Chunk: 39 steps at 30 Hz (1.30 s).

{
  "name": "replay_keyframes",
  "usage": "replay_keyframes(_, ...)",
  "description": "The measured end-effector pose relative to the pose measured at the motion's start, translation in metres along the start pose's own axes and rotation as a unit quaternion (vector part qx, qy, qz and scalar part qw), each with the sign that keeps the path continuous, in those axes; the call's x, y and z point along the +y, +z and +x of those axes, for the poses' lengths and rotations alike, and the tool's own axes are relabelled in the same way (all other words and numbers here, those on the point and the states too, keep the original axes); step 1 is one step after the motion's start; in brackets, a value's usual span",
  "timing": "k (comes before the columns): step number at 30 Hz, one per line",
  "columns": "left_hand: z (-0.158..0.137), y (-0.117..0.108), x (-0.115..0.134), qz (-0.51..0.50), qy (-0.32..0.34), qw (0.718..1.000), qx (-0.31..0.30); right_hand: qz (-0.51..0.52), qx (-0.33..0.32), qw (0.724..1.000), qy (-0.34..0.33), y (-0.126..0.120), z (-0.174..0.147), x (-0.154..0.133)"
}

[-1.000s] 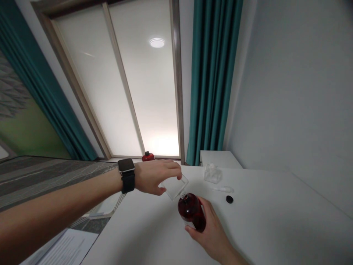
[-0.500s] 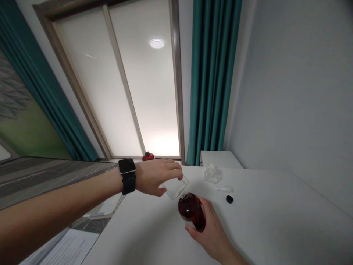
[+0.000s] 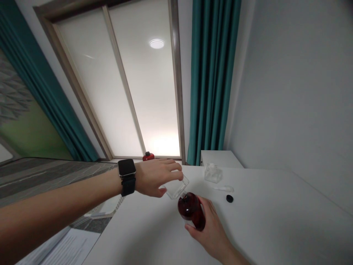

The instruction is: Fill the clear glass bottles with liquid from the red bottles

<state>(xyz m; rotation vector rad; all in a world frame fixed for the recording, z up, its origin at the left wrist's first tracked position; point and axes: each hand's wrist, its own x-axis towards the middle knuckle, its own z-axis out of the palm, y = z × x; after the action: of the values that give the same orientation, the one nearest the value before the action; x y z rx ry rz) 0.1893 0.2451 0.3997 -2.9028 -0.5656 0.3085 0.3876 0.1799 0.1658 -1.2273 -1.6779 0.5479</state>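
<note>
My left hand (image 3: 161, 177), with a black watch on its wrist, grips a clear square bottle (image 3: 174, 188) by its sides. The bottle is tipped so that its neck meets the open mouth of a dark red-brown bottle (image 3: 190, 210). Around the red-brown bottle's body is my right hand (image 3: 211, 230), its thumb on the near side and the fingers behind. The brown bottle leans toward the clear one. Whether liquid runs between the two necks is too fine to make out.
On the white table (image 3: 264, 221) to the right lie a black cap (image 3: 229, 198), a clear pump or dropper-like piece (image 3: 224, 188) and another clear square bottle (image 3: 213, 173). A red bottle (image 3: 148, 156) with a dark cap stands beyond my left hand. Papers (image 3: 68, 246) lie at lower left.
</note>
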Motion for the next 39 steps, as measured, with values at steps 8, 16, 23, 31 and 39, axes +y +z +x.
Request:
replay_keyframes(8, 0.002, -0.001, 0.002, 0.015, 0.005, 1.0, -0.005, -0.009, 0.018, 1.0, -0.007, 0.002, -0.003, 0.004)
replay_keyframes(16, 0.004, -0.004, 0.002, 0.022, 0.011, 1.0, -0.006, -0.013, 0.017, 1.0, -0.004, 0.001, -0.002, 0.005)
replay_keyframes(23, 0.004, -0.004, 0.004, 0.042, 0.024, 0.999, 0.0, -0.016, 0.003, 1.0, -0.003, 0.0, -0.003, 0.004)
replay_keyframes(31, 0.005, -0.008, 0.007, 0.047, 0.029, 0.998, -0.002, -0.01, 0.007, 1.0, 0.004, 0.001, -0.003, 0.003)
replay_keyframes(39, 0.007, -0.012, 0.01, 0.052, 0.027, 0.998, -0.014, -0.016, 0.005, 1.0, 0.001, 0.001, -0.002, 0.002)
